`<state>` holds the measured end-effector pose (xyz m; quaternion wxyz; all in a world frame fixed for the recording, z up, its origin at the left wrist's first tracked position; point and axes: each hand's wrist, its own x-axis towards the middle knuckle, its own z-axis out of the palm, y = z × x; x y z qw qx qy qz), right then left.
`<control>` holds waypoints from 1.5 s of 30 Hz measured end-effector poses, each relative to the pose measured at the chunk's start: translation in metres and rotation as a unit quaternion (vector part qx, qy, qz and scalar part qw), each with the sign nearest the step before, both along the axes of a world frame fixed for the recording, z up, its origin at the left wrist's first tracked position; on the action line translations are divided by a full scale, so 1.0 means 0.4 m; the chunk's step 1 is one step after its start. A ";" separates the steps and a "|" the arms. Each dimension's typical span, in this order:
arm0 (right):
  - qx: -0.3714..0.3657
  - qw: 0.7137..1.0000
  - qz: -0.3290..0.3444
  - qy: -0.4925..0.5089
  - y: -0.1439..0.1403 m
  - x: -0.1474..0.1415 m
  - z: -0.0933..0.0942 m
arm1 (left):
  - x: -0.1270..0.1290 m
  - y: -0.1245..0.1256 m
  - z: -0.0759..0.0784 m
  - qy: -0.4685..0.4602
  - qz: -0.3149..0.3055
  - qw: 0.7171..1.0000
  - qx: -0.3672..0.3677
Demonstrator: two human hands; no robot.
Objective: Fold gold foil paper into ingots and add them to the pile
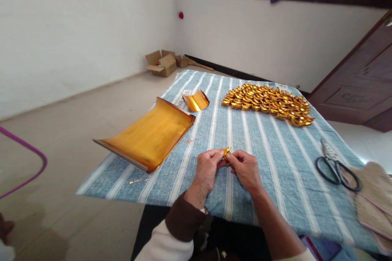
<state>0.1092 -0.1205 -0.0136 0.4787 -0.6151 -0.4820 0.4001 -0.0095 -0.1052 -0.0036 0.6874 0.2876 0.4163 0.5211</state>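
Left hand (207,168), right hand (246,168) fingertips pinched together.

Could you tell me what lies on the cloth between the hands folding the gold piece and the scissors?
Nothing: the head view shows only bare striped cloth between the right hand and the scissors.

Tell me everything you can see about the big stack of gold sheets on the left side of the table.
The stack of gold foil sheets looks shiny and orange-gold, like thin metallic paper. It is rectangular, with both short ends curling upward, so the middle sags. It lies on the striped blue cloth, its near corner sticking out past the cloth's left edge. Neither hand touches it. A smaller curled sheet lies just beyond it, apart.
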 end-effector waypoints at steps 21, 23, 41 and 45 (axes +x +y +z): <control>0.050 0.998 0.008 -0.033 0.005 -0.004 -0.009 | -0.001 0.001 -0.009 0.099 0.010 0.994 0.050; 0.051 0.998 0.004 -0.028 0.005 -0.005 -0.009 | -0.002 -0.001 -0.005 0.115 0.009 0.992 0.061; 0.053 0.997 -0.007 0.054 -0.006 -0.012 0.002 | 0.000 0.005 -0.021 0.074 0.031 0.996 0.046; 0.048 0.997 -0.008 0.062 -0.009 -0.006 -0.003 | 0.000 0.005 -0.018 0.056 0.054 0.996 0.039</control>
